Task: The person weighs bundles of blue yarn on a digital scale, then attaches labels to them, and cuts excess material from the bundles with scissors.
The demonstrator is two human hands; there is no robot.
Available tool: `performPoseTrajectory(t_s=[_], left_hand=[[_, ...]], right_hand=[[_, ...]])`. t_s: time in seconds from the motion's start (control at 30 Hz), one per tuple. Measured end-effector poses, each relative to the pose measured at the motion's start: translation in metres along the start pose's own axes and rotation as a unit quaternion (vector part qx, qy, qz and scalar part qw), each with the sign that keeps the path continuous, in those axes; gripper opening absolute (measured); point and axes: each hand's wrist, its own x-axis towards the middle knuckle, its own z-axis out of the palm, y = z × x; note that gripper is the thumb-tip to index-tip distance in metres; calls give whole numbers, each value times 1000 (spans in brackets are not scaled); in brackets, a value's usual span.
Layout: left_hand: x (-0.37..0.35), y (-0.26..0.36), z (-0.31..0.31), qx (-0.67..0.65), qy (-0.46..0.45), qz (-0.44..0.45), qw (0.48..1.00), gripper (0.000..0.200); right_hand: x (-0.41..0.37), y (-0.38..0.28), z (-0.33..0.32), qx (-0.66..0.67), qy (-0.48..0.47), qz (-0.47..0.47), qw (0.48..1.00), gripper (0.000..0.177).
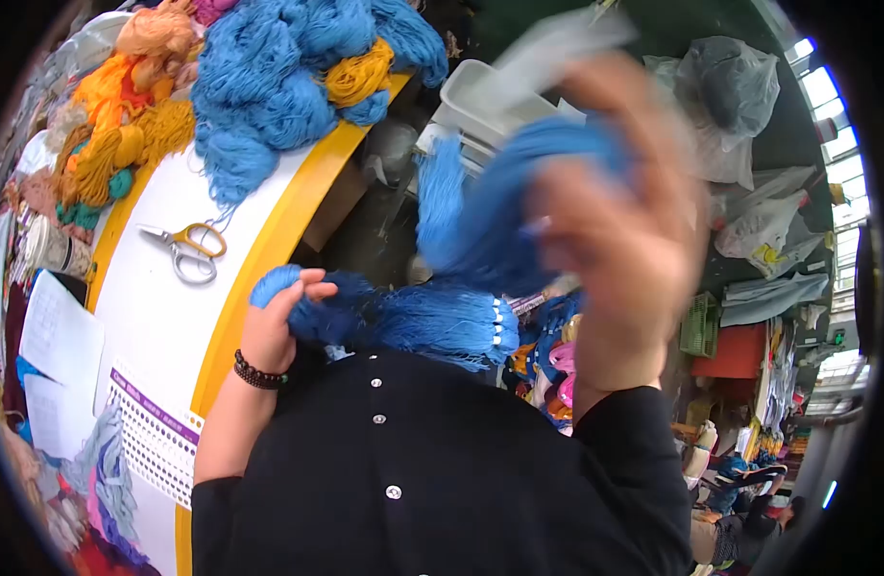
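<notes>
Blue yarn hank (432, 322) is in the air, close in front of the person's black shirt (413, 480), not on any surface. It is just off the yellow edge of the worktop (163, 326), on the side of the body.

The left hand (274, 331), with a dark bead bracelet (257, 372) on the wrist, has its fingers closed around the looped end of the hank, and the thumb lies over the top. From this fist the long axis of the hank goes almost level to the person's right. Then it bends and climbs steeply to the right hand (624, 240). The right hand is higher and strongly blurred. Its fingers look curled around the upper part of the yarn, but how tight this grip is I cannot tell. So the hank hangs between both hands, the low end at the left and the high end at the right.

On the white worktop, near its yellow edge and a little beyond the left hand, lie scissors (187, 250) with yellow handles, touching nothing. At the far end of the worktop a heap of blue yarn (259, 86) spills toward the same edge, with an orange bundle (358, 75) on it. Farther off, past the worktop, I see a white tray (475, 91) and plastic bags (735, 86).
</notes>
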Motion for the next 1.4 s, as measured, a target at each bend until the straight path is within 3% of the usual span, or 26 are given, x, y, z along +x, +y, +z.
performPoseTrajectory(t_s=[0.03,0.07,0.13,0.2,0.23,0.27,0.37,0.53,0.73,0.9,1.0,1.2,1.27,1.3,1.37,1.4], left_hand=[[-9,13,10,13,-5,11,1000,29],[-14,20,19,43,-14,38,998,33],[-28,30,32,-7,-42,44,998,38],[-37,34,37,-17,-34,29,999,42],[-40,33,35,-24,-44,27,998,42],[-42,31,34,-30,-54,24,998,42],[-50,24,37,-29,-48,29,998,45],[-62,20,33,19,-51,45,997,47],[-72,25,28,-3,-42,-6,999,47],[-72,17,38,113,3,33,993,43],[-73,15,37,111,8,18,994,41],[-69,15,28,71,-1,-2,997,36],[-67,10,24,61,6,72,996,34],[-67,10,18,-29,29,60,997,33],[-72,12,1,-230,24,29,972,33],[-74,8,-23,-327,-51,2,944,45]], right_hand=[[5,27,11,-13,-118,51,992,39],[4,60,31,72,-170,133,974,36],[-13,122,65,159,-194,234,939,41],[-33,131,90,155,-190,227,943,41],[-41,140,101,193,-185,217,939,43],[-48,143,104,274,-230,240,903,47],[-58,141,113,312,-204,240,897,50],[-65,138,113,271,-220,266,899,53],[-74,135,114,276,-188,254,908,57],[-80,134,113,229,-191,243,923,60],[-80,139,111,188,-185,240,934,61],[-75,136,99,259,-165,261,915,59],[-70,149,90,344,-162,273,884,58],[-63,155,82,328,-145,277,891,57],[-46,153,55,406,-147,285,856,61],[-39,149,41,398,-160,292,855,66]])
